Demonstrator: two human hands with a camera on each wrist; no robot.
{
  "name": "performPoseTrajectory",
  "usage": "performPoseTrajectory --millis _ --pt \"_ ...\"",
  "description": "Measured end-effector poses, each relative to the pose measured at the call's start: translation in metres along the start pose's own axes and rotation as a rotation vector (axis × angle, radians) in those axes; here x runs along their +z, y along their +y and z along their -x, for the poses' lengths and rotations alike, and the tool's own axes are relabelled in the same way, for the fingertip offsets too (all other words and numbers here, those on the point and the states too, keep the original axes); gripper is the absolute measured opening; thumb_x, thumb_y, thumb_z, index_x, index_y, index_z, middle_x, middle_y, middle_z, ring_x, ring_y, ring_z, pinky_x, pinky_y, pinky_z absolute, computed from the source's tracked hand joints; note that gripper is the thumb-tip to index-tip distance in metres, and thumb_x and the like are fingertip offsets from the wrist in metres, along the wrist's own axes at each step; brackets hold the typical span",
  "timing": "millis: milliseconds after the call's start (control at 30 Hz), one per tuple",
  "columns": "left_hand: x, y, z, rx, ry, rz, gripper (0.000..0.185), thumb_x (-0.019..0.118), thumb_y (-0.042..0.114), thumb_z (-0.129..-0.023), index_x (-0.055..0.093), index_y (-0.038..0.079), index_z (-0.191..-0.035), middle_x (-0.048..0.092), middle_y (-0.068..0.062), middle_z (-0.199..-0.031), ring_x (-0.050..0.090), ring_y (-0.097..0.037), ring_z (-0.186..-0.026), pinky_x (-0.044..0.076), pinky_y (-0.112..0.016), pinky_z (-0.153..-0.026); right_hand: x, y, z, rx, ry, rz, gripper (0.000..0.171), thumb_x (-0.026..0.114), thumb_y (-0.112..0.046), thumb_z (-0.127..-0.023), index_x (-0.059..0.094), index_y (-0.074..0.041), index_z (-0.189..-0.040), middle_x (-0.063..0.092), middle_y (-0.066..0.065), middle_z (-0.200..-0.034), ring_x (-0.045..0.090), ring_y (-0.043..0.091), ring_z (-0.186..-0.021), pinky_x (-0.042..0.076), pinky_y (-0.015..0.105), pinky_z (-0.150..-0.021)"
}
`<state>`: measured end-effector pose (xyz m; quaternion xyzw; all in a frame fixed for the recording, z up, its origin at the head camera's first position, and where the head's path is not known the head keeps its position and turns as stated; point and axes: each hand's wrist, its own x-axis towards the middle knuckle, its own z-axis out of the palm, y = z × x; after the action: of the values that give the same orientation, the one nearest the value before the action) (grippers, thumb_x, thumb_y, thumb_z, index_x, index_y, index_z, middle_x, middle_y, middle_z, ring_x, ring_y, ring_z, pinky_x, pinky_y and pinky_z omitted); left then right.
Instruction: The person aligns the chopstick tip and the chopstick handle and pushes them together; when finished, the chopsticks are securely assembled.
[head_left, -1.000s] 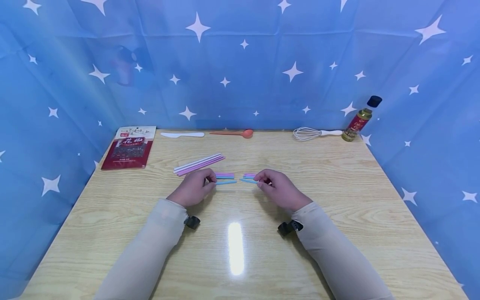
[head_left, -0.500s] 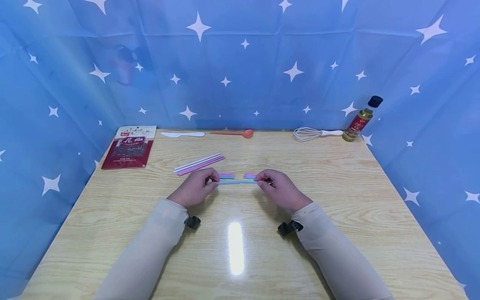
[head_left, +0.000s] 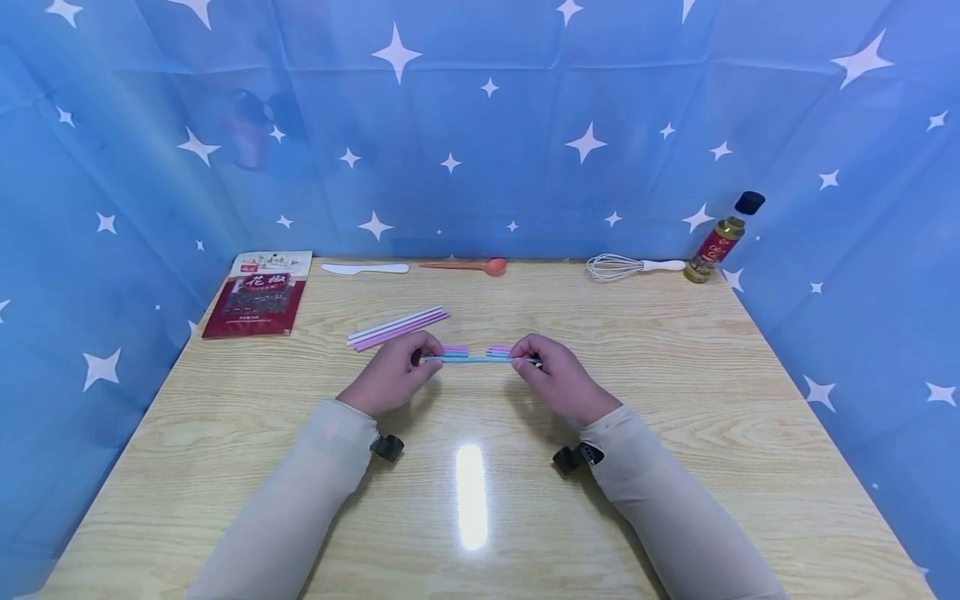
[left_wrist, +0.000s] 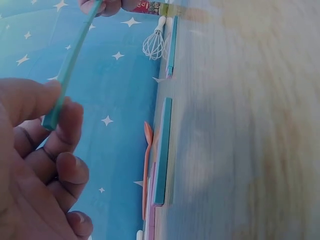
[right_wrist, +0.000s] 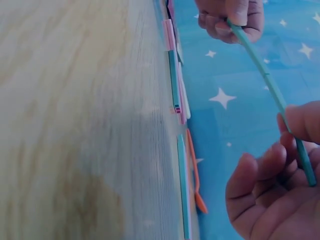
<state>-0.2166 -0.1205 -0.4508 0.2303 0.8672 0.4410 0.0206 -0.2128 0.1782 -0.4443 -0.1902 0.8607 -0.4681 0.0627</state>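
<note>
Left hand (head_left: 390,379) pinches one end of a teal stick (head_left: 475,359) between thumb and curled fingers; right hand (head_left: 557,381) pinches the opposite end in the same manner. The teal stick spans the gap between the two hands, roughly level, at the centre of the head frame, raised just above the wooden table (head_left: 675,400). In the left wrist view the stick (left_wrist: 70,62) runs from the thumb at left centre up to the far hand at the top edge. In the right wrist view a join line shows partway along the stick (right_wrist: 265,75).

Directly behind the held stick, in the centre of the head frame, short pink and teal pieces (head_left: 455,351) lie flat on the table, with a second short group (head_left: 498,351) just to their right. Up and left of these lies a bundle of long pink and white sticks (head_left: 397,327), set at a slant.

Along the far table edge, left to right in the frame: a red packet (head_left: 258,293), a white spatula (head_left: 365,268), an orange spoon (head_left: 465,266), a whisk (head_left: 630,267) and an oil bottle (head_left: 723,237) at the upper right corner. Blue star-printed cloth (head_left: 480,125) encloses the table on three sides.
</note>
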Motion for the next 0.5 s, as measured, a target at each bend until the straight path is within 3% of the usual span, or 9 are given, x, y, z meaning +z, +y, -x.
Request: performPoseTrajectory --millis 167,500 --pt "0.0007 -0.0011 0.0006 0.017 0.054 0.001 0.005 0.065 0.01 -0.105 0.069 0.006 -0.106 0.062 -0.002 -0.095 0.053 -0.019 -0.087 0.045 -0.034 -0.077 0.0011 -0.0009 -0.0002 0.009 0.017 -0.016 0.008 0.058 -0.011 -0.109 0.064 -0.006 -0.112 0.056 0.005 -0.098 0.052 0.023 -0.085 0.045 0.029 -0.072" --pt "0.001 0.0033 0.0017 0.063 0.058 0.045 0.005 0.065 0.004 -0.103 0.066 0.007 -0.099 0.062 -0.002 -0.091 0.054 -0.018 -0.084 0.045 -0.029 -0.074 0.0041 -0.0024 0.001 -0.056 0.001 -0.002 0.006 0.056 -0.007 -0.109 0.061 -0.004 -0.109 0.051 0.004 -0.091 0.049 0.022 -0.083 0.041 0.029 -0.074"
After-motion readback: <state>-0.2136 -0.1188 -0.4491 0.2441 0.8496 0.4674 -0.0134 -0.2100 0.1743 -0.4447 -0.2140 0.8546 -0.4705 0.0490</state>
